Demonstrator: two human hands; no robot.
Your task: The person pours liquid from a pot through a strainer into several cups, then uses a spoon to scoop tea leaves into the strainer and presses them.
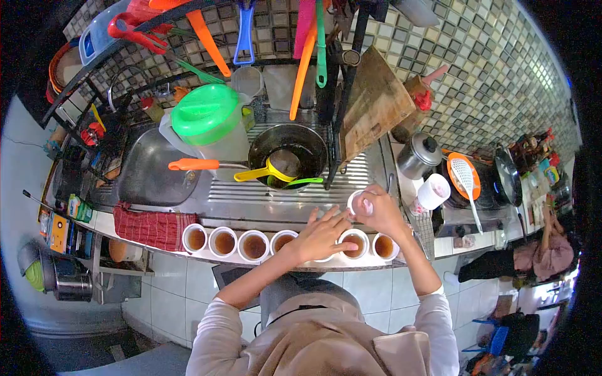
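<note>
Several white cups of brown liquid, among them one cup (253, 246) left of my left hand, stand in a row along the counter's front edge. My left hand (321, 237) reaches over this row, fingers stretched out and thumb by the rim of another filled cup (353, 238). It partly hides the cups beneath. Behind the row, my right hand (382, 214) is closed around a small white cup (355, 203) at the sink unit's front edge. My left fingertips come close to that cup.
A black saucepan (256, 145) with a yellow strainer (254, 174) sits on the drainboard, beside a green-lidded pitcher (207, 119). Left lies a red cloth (153, 227). Right are a stack of white cups (433, 192), a metal pot (421, 155) and a stove. Another person (539, 250) is at far right.
</note>
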